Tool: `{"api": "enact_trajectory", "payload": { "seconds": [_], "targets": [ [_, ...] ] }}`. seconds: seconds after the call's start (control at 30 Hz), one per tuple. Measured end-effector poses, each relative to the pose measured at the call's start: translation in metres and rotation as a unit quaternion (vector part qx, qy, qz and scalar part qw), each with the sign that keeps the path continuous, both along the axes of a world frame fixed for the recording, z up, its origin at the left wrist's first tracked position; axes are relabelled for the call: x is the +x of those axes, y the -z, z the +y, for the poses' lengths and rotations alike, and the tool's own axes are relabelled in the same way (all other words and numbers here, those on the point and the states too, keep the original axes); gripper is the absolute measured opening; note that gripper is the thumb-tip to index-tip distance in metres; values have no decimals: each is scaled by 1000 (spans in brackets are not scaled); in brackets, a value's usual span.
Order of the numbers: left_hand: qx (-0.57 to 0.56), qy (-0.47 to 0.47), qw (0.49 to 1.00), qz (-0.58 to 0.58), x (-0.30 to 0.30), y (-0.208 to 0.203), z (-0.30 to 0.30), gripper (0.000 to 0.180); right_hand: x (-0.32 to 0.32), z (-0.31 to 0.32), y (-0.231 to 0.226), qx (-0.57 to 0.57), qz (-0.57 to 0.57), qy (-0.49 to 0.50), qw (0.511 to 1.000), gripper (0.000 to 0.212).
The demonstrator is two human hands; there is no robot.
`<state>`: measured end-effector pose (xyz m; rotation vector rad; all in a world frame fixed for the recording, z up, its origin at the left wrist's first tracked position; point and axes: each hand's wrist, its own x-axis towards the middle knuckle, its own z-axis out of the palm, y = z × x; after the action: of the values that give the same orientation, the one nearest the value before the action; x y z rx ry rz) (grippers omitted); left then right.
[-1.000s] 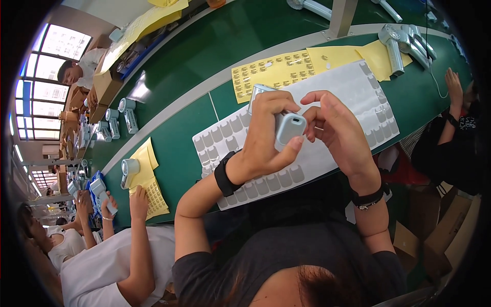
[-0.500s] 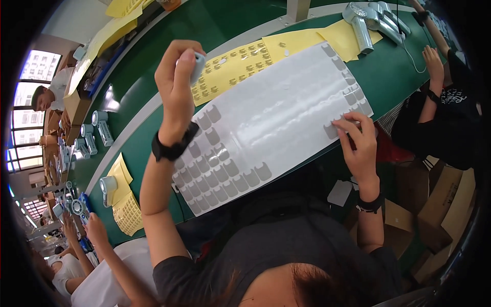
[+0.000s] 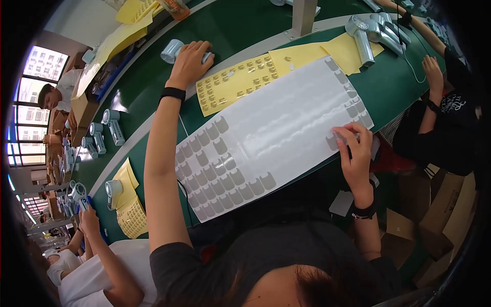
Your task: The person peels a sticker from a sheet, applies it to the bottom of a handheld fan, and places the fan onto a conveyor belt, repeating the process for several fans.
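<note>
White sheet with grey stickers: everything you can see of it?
The white, glossy sheet, paper or film by its look, lies slantwise on the green table. Notched, rounded grey stickers fill much of its left end, with gaps; a few more line the right end. The middle is bare and rippled. Its far edge overlaps yellow paper. The right hand has its fingertips at a sticker near the front edge; whether gripping is unclear.

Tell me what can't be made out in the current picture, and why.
Head view: the middle of the pale blue fan, covered by the left hand, whose grip underneath is hidden too.
Head view: part of the grey sticker, behind the right hand; pinched or merely touched, I cannot tell.
Head view: the top of the orange item, cut off by the upper edge.
</note>
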<state>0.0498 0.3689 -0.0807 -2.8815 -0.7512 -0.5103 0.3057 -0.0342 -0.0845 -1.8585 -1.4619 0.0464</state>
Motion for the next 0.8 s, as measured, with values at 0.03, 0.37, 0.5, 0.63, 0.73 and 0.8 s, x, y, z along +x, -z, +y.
{"api": "enact_trajectory", "payload": {
  "seconds": [0.03,0.37,0.5,0.63,0.73,0.8],
  "targets": [
    [-8,-1,1000,-11,-1,3,1,26,-2,1,-1,8,-25,1,1000,12],
    [48,-65,987,-140,-35,-2,-17,49,-11,-9,5,12,-28,5,1000,7],
    [145,-357,918,-96,-113,-11,-14,66,-9,-17,8,50,42,0,998,8],
    [128,-648,749,49,-223,10,-28,76,-14,-14,4,66,137,-1,988,9],
    [-15,-706,708,24,-254,-1,-46,72,-20,-9,-1,73,155,2,985,10],
    [-109,-713,693,-6,-247,-7,-52,68,-26,-4,-5,83,143,-1,986,12]
  ]
}}
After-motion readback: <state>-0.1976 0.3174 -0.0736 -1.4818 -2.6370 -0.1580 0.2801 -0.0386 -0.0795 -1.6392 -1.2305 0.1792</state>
